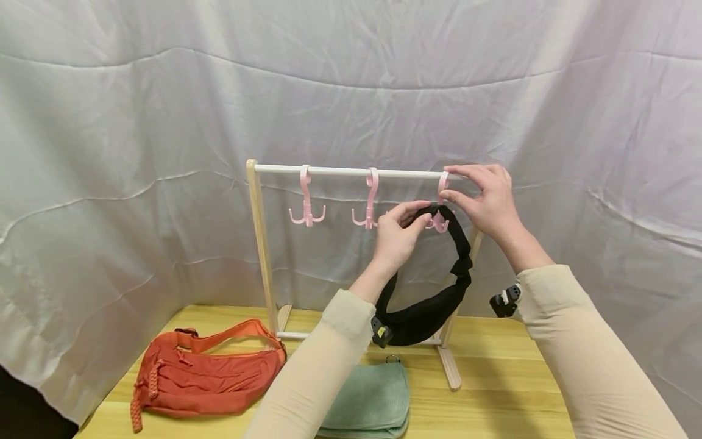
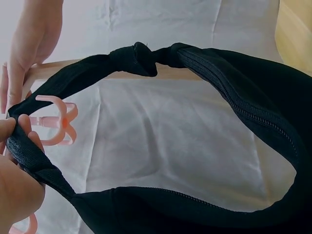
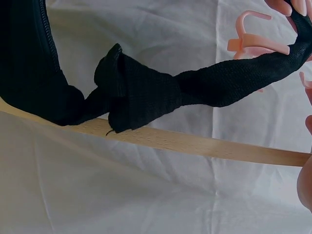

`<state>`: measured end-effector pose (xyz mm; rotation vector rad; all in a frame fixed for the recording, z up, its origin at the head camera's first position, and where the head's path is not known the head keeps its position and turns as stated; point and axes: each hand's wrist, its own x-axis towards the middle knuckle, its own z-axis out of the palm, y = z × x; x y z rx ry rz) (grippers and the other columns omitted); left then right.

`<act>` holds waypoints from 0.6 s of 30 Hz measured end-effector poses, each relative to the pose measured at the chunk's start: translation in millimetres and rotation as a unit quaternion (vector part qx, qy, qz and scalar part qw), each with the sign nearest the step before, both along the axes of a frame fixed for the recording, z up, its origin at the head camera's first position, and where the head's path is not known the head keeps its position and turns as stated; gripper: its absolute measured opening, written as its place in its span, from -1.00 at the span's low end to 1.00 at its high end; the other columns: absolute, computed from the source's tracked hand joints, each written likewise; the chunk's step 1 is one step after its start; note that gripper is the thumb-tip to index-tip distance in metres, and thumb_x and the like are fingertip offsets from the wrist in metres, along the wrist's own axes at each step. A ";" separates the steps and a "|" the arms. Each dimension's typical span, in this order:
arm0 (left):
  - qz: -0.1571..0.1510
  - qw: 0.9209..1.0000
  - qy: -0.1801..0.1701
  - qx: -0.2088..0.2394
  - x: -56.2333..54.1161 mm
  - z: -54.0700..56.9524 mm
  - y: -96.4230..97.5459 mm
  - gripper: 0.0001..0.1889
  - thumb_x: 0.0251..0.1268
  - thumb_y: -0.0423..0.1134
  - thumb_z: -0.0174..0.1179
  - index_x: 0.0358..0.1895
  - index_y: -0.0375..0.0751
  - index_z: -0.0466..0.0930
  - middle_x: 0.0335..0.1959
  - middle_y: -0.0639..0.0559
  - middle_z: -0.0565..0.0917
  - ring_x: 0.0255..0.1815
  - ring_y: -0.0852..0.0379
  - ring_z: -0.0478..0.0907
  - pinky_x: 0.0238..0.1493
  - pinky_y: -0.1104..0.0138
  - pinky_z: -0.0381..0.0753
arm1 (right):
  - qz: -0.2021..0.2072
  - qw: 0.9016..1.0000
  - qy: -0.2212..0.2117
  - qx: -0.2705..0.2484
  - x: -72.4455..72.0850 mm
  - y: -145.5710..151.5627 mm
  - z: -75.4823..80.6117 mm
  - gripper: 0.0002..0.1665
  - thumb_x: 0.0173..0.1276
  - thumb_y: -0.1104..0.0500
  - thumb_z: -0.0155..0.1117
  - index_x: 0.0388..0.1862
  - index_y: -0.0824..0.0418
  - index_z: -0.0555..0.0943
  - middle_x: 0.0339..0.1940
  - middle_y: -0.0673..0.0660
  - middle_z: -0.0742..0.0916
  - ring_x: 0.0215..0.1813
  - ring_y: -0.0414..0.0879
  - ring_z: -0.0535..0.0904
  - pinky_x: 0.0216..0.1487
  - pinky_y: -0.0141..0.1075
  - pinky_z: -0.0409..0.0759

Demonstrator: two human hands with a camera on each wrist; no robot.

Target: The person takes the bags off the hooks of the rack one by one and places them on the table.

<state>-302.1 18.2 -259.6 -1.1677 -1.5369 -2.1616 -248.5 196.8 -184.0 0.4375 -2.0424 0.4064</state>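
Note:
My left hand (image 1: pixel 396 239) pinches the strap of a black zippered bag (image 1: pixel 430 314) between thumb and fingers, close to the right pink hook (image 1: pixel 443 182). My right hand (image 1: pixel 488 198) grips that hook's upper stem just under the white rail, thumb and fingers on either side. The strap passes over the hook's prongs in the head view, and the bag hangs below in a loop. A knot (image 3: pixel 146 92) in the strap shows in the right wrist view. In the left wrist view, the prongs (image 2: pixel 61 122) stick out inside the strap loop.
Two more pink hooks (image 1: pixel 307 198) hang along the white rail (image 1: pixel 340 171) of a wooden-legged rack. On the yellow wood-grain table (image 1: pixel 493 360) lie a red-orange waist bag (image 1: pixel 214 375), at left, and a green pouch (image 1: pixel 373 396), partly behind the left sleeve. Grey fabric hangs behind.

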 end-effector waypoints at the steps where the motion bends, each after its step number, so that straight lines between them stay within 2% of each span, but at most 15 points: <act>1: -0.001 1.000 0.000 -0.001 0.0 -0.4 -0.2 -0.75 0.38 -0.47 0.34 0.08 -0.39 0.73 -0.07 -0.24 0.79 -0.12 0.07 0.78 0.01 0.34 0.74 | 0.000 1.000 0.000 0.000 -0.1 0.0 -0.1 -0.41 0.15 0.26 0.63 0.21 0.19 0.73 0.16 0.20 0.77 0.06 0.21 0.47 0.31 0.09 0.18; 12: -0.014 1.000 0.008 -0.005 1.7 -3.9 -3.0 -0.75 0.39 -0.48 0.33 0.09 -0.41 0.72 -0.05 -0.30 0.78 -0.10 -0.01 0.78 0.06 0.35 0.72 | -0.004 1.000 -0.001 0.004 -0.3 -1.8 0.9 -0.41 0.15 0.25 0.62 0.21 0.20 0.72 0.17 0.23 0.77 0.08 0.24 0.46 0.33 0.13 0.18; 18: -0.023 1.000 0.021 -0.005 1.4 -6.6 -4.7 -0.73 0.39 -0.48 0.32 0.11 -0.42 0.71 0.00 -0.29 0.77 -0.05 0.04 0.76 0.07 0.31 0.72 | -0.004 1.000 -0.002 0.004 -1.2 -2.3 0.7 -0.41 0.15 0.25 0.62 0.21 0.21 0.72 0.16 0.23 0.77 0.07 0.24 0.46 0.32 0.13 0.19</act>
